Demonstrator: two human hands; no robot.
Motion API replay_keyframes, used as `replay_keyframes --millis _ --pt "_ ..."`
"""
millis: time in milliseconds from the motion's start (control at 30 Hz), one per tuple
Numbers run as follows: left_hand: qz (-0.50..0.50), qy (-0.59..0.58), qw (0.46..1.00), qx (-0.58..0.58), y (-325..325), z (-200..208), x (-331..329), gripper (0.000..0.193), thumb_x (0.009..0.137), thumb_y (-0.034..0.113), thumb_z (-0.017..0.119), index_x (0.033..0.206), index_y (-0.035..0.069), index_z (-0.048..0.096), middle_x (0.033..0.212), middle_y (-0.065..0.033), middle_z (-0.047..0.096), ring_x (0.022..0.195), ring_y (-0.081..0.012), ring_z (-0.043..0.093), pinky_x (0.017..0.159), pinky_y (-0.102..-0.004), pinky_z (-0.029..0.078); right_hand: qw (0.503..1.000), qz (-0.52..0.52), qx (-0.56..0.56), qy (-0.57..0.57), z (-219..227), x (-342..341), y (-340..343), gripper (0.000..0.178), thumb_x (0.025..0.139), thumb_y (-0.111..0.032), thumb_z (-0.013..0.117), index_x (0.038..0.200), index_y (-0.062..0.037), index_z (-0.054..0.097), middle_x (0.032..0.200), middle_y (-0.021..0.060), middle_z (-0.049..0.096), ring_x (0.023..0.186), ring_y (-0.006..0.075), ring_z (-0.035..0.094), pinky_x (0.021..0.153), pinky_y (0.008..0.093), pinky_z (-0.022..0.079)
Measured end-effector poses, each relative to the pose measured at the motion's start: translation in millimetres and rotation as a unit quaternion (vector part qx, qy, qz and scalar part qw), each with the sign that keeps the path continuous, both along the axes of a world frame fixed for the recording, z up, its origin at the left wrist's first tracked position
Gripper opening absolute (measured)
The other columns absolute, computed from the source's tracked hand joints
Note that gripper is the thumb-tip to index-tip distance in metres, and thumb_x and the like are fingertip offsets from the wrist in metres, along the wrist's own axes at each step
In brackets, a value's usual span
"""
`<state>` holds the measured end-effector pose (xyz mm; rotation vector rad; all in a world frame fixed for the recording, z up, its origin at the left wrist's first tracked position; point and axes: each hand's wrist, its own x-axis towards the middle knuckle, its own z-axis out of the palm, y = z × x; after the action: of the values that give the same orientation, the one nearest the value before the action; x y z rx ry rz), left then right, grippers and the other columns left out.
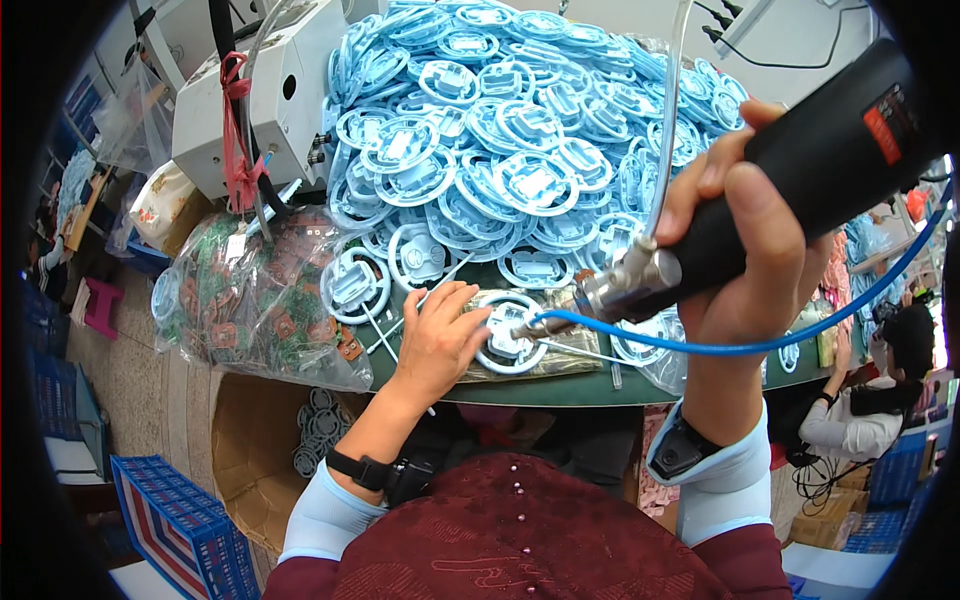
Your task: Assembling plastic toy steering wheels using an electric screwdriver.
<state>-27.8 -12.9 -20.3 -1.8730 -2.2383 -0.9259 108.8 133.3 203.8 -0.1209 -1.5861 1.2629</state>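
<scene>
A light-blue round plastic part (513, 352) with a ring-shaped rim lies near the table's front edge. My left hand (440, 325) grips its left rim with the thumb and index finger, the other fingers stretched over the table. My right hand (745, 240) is wrapped round a thick black powered screwdriver (820, 135), tilted down to the left. Its metal nose (625, 285) points onto the middle of the part, hiding some of it. A clear tube (672, 120) and a blue hose (760, 347) run to the nose. Thin white rods (381, 335) lie by my left hand.
A big heap of similar light-blue parts (535, 185) fills the table's back. At left, a clear bag of circuit boards (265, 300) sits before a white machine box (270, 110). Below are a cardboard box (245, 450) and a blue crate (185, 520). Another person (870, 400) sits at right.
</scene>
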Motion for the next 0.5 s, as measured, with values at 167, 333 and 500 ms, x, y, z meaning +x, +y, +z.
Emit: replay_keyframes --millis 167,333,500 --pt "-0.051 -0.044 0.997 -0.025 -3 -10 18 0.088 0.070 0.038 0.082 0.142 0.006 0.044 0.147 -0.0123 0.045 0.138 -0.0283 0.040 0.108 -0.0569 0.026 0.999 0.006 -0.029 -0.030 -36 4 -7 0.043 0.085 -0.004 0.058 0.124 0.0071 0.046 0.078 0.0103 0.052 0.059 0.0191 0.059 0.055 0.0301 0.051" --pt "-0.052 -0.054 0.997 -0.023 -2 -12 19 0.087 0.067 0.034 0.085 0.139 0.005 0.046 0.143 -0.0122 0.049 0.137 -0.0288 0.041 0.107 -0.0569 0.027 0.999 0.010 -0.041 -0.029 -44 0 -8 0.043 0.084 -0.002 0.058 0.124 0.0064 0.046 0.077 0.0097 0.053 0.059 0.0192 0.060 0.056 0.0306 0.051" --pt "-0.052 -0.057 0.997 -0.017 -1 -12 19 0.086 0.066 0.033 0.086 0.138 0.005 0.048 0.141 -0.0113 0.051 0.136 -0.0289 0.042 0.107 -0.0568 0.027 0.998 0.016 -0.059 -0.017 -49 -2 -8 0.038 0.084 -0.002 0.058 0.120 0.0049 0.047 0.077 0.0105 0.054 0.059 0.0188 0.060 0.057 0.0304 0.052"
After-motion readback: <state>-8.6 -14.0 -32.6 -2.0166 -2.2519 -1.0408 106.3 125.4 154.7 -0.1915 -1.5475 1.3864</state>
